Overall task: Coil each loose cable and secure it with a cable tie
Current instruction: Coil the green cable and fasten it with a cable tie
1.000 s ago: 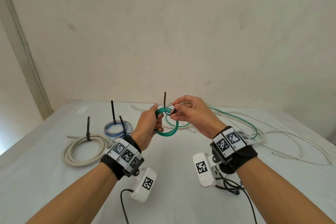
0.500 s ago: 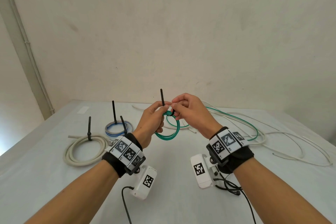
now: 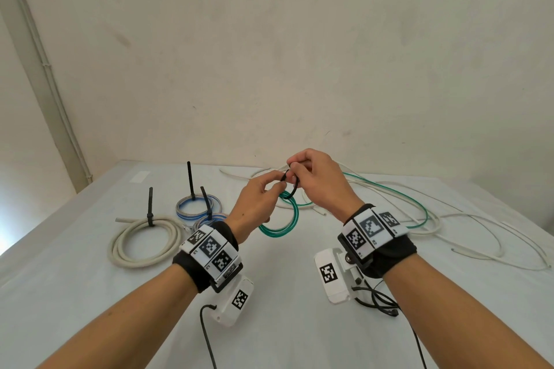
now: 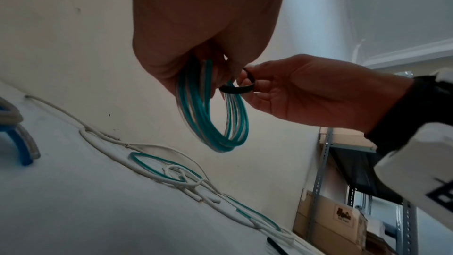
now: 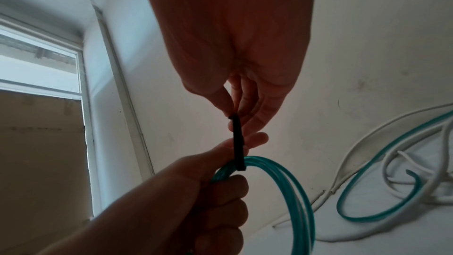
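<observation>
So the left hand [image 3: 254, 204] is gripping the green coil [image 3: 280, 219] in the air above the table [image 3: 90, 293], coil hanging down, while the right hand [image 3: 317, 183] is pinching the black tie [image 4: 239, 86] looped around the top strands, right between both hands.

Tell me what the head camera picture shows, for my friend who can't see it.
Two hands hold a green coil above a white table: the left hand grips it while the right hand pinches a black tie looped round it. Tied coils lie left, loose cables right.
</observation>
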`<state>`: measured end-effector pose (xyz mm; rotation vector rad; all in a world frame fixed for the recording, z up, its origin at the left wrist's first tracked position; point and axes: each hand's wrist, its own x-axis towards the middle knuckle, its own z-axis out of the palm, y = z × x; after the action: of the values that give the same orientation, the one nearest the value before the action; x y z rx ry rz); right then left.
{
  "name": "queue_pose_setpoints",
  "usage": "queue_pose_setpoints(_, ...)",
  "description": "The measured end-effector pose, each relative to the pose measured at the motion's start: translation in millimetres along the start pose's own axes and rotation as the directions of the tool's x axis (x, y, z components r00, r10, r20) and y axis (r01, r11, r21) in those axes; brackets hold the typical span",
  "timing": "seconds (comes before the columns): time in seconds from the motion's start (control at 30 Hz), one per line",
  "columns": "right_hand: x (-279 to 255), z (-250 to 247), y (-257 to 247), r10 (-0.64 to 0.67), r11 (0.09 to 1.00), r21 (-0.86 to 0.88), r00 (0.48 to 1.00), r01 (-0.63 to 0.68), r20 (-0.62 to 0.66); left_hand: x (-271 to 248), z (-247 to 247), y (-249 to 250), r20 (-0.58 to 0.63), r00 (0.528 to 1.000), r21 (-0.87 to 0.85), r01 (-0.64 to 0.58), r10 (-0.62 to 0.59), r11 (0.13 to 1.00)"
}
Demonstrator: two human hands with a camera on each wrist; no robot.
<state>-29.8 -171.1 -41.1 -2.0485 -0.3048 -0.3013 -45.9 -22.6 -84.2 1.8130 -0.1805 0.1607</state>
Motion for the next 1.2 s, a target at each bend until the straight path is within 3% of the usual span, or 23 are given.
queue_pose_setpoints(0.13, -1, -2, -3, -0.067, 0.986, -0.152, 0.998, 0.063, -0.021, 1, 2, -1, -0.018, 1.0, 0.036, -0.018, 0.019, 0.999)
queue_pose_setpoints(0.23, -1, -3, -1, -0.062, 0.985, -0.16, 0.998, 0.062, 0.002, 3, 2, -3, -0.024, 0.999, 0.065, -0.039, 0.04, 0.997)
queue_pose_setpoints(0.6, 0, -6, 3, 0.025, 1.0, -0.009, 0.998, -0.024, 0.049, 4, 2, -14, -0.081, 0.977, 0.186, -0.18, 0.198, 0.966)
queue_pose_setpoints(0.77, 2, -3, 4, 0.059, 0.997, 0.043, 0.996, -0.062, 0.072, 4, 1, -18, -0.093, 0.984, 0.117, -0.143, 0.155, 0.983)
queue_pose_setpoints(1.0, -2, -11, 1, 0.038, 0.954, 0.294, 0.998, -0.053, 0.057, 2, -7, 4, -0.018, 0.995, -0.027, -0.095, 0.094, 0.995)
queue_pose_setpoints(1.1, -3, -11, 2, -0.031, 0.98, 0.199, 0.999, 0.026, 0.026, 4, -10, 6, 0.022, 0.997, -0.021, -0.071, 0.072, 0.997)
queue_pose_setpoints(1.2, -3, -8, 4, -0.144, 0.99, -0.008, 0.989, 0.144, -0.017, 2, -11, 5, 0.071, 0.997, -0.052, 0.004, 0.0, 0.999)
